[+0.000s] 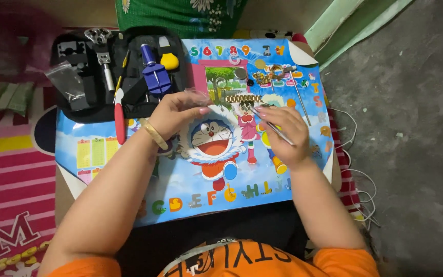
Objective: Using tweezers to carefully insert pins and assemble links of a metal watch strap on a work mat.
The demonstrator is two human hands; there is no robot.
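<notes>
My left hand [178, 113] rests on a colourful cartoon play mat [201, 190], fingertips pinched on a small clear plastic piece near a gold watch band [243, 98]. A gold bangle sits on that wrist. My right hand [283, 134] holds a thin metal tool [278, 131] like a pen, its tip pointing toward the band. Small watch parts [270, 76] lie just beyond the band.
A black open tool case [114, 72] holds a blue tool [155, 76], a yellow-handled one and a red-handled tool [120, 120]. A small plastic bag [67, 82] lies on it. White cables [362, 190] trail on the grey floor at right. A striped red rug lies at left.
</notes>
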